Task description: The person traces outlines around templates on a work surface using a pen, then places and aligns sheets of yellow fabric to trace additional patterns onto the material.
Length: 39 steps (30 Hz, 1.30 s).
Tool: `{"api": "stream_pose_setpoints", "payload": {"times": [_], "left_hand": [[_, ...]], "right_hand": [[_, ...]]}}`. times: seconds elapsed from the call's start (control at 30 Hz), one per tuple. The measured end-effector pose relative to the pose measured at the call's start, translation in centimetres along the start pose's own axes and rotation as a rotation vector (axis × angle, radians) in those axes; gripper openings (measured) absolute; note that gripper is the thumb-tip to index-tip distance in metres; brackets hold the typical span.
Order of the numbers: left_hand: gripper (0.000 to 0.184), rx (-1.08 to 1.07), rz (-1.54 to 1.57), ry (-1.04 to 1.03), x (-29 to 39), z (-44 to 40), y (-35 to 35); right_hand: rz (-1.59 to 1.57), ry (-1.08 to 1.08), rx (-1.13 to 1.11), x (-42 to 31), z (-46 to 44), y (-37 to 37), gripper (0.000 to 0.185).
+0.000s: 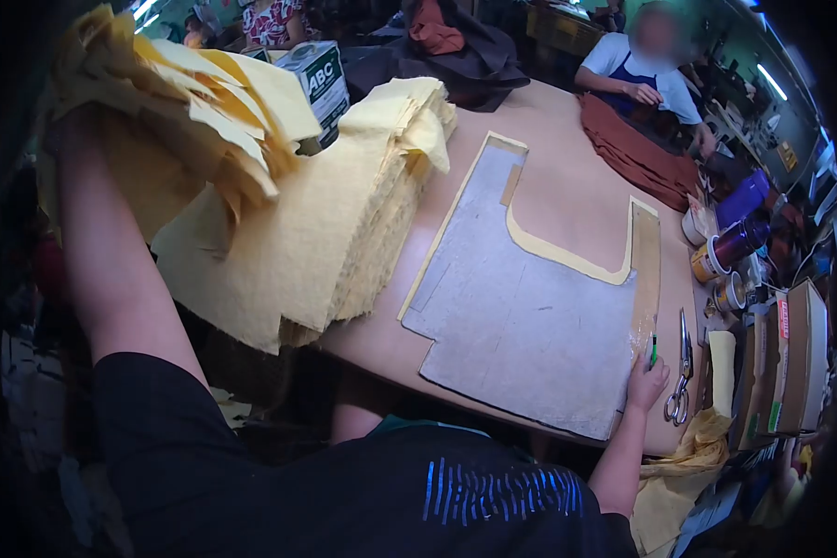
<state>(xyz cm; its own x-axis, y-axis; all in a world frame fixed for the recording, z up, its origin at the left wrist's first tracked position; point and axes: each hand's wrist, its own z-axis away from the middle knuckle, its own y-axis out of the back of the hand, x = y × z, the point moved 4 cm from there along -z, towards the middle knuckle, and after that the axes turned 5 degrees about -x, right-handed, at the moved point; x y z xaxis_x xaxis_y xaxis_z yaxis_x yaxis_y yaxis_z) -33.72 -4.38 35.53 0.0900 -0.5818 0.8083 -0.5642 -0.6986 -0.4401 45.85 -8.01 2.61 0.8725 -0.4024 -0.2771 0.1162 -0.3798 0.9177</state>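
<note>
Yellow cloth stack lay on the table's L side, w/ a loose cloth bundle held up at its L. Est.: good handling req'd plies supported from below, edges aligned. Via remote head-cam I noted L forearm raised, L hand hidden by folds, finger state unknown; R hand low by grey template, fingers pinching green tool.

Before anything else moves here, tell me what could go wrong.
The yellow cloth stack seems to overhang the near edge of the table, so it might slide off. The raised yellow sheets hang loosely and could fold or scatter. The scissors lie beside the right hand, near the table's edge, and might get knocked down.
</note>
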Motion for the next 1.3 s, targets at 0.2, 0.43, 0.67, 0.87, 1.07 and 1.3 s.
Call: {"api": "stream_pose_setpoints", "payload": {"times": [0.2,0.43,0.67,0.87,1.07,1.3], "left_hand": [[0.059,0.063,-0.049,0.035,-2.7,-3.7,2.7],[0.06,0.172,-0.135,0.025,-1.3,-7.8,12.4],[0.062,0.305,-0.207,0.01,0.7,-10.7,21.1],[0.064,0.209,-0.167,-0.061,0.4,-18.6,16.7],[0.066,-0.191,0.033,-0.17,-4.2,-33.5,0.2],[0.071,0.122,-0.213,0.45,-15.0,-16.8,-4.9]], "right_hand": [[0.003,0.005,0.003,-0.1,-0.1,0.0,0.036],[0.04,0.029,0.022,-0.5,0.0,0.2,0.034],[0.025,-0.001,-0.003,-0.5,0.2,0.1,0.034],[0.066,0.025,0.012,-0.2,0.0,-0.1,0.033],[0.081,0.025,0.014,0.1,-0.1,-0.5,0.029],[0.133,0.066,0.057,-0.6,0.4,-0.1,0.027]]}}
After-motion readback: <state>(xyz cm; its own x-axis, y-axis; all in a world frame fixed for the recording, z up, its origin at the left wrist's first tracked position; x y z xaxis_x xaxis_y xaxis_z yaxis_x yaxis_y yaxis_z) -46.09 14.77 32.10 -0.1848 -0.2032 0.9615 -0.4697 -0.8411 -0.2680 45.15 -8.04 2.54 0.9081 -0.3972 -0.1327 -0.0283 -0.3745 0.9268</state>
